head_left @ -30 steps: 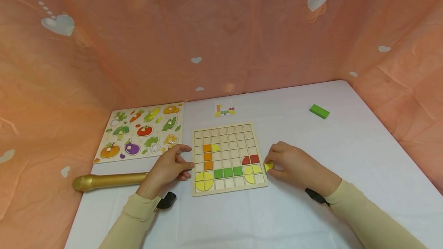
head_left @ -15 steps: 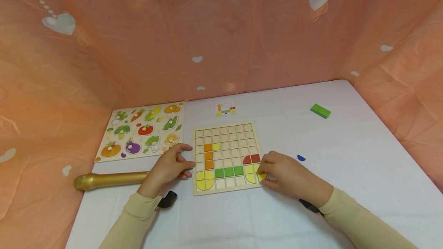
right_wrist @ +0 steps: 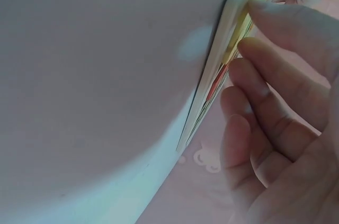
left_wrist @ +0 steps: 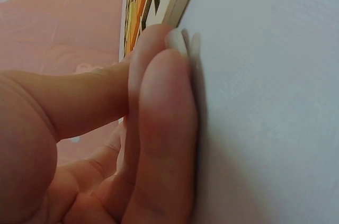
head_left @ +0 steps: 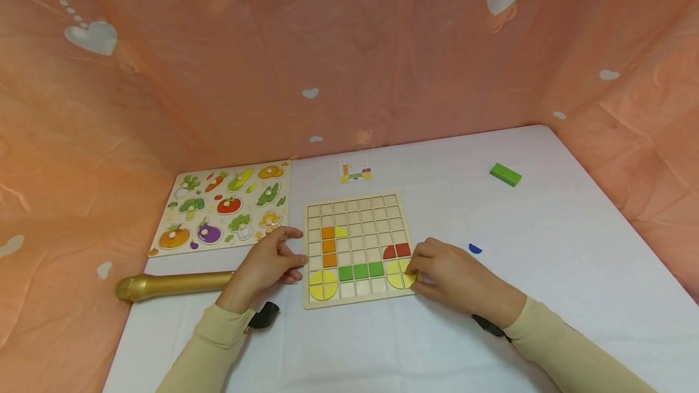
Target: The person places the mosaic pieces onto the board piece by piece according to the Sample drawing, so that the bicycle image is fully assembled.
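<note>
A wooden grid board (head_left: 355, 217) lies on the table with coloured tiles in its cells. At its lower right corner my right hand (head_left: 450, 275) pinches a yellow quarter-circle tile (head_left: 409, 279) between thumb and forefinger, seated beside other yellow quarters that together form a disc. In the right wrist view the thumb and forefinger touch the yellow tile (right_wrist: 235, 38) at the board's rim. My left hand (head_left: 270, 262) rests against the board's left edge with relaxed fingers; the left wrist view shows its fingertips (left_wrist: 167, 70) at that edge. Orange, green and red tiles occupy other cells.
A blue half-round tile (head_left: 475, 248) lies right of the board, and a green block (head_left: 505, 174) farther back. Behind the board is a small pattern card (head_left: 355, 170). On the left are a vegetable puzzle board (head_left: 221, 208) and a gold microphone-shaped object (head_left: 175, 284).
My right hand has moved left onto the board's corner, bringing the yellow quarter tile into the disc there. The blue tile has come into sight. My left hand has stayed in place.
</note>
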Action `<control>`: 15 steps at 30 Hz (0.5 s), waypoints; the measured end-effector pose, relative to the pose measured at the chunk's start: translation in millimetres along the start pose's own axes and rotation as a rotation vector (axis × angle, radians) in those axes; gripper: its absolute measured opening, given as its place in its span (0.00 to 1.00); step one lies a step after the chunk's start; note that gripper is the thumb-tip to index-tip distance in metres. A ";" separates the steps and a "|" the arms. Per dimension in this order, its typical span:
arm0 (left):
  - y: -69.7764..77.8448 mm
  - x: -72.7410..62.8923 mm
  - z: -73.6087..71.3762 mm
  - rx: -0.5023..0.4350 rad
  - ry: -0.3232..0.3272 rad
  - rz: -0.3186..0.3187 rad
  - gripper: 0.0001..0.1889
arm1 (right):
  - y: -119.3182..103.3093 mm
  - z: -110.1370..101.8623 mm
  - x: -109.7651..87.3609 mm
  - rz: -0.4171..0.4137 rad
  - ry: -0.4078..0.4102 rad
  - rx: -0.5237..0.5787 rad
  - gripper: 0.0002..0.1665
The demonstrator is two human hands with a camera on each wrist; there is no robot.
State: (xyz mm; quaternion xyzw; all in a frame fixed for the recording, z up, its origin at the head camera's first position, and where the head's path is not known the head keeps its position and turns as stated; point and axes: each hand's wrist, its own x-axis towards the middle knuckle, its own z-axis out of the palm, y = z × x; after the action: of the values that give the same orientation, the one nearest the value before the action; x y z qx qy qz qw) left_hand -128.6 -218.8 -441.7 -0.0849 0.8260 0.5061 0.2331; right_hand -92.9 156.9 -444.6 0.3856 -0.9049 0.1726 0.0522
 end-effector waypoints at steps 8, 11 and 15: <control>-1.6 1.4 -0.1 -0.002 -0.001 0.000 0.29 | 2.1 0.0 0.0 -0.021 0.018 0.020 0.12; -1.7 1.8 -0.1 -0.002 -0.004 0.001 0.29 | 1.6 -0.3 0.6 -0.018 0.014 0.026 0.12; -1.8 1.7 -0.2 0.001 -0.002 0.001 0.28 | 1.5 -1.4 0.3 0.003 0.004 0.021 0.11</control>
State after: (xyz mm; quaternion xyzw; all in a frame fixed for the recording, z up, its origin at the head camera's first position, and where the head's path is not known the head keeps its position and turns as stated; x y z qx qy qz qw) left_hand -129.5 -219.6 -443.8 -0.0839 0.8261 0.5059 0.2337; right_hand -94.3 158.2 -443.7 0.3845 -0.9035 0.1829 0.0495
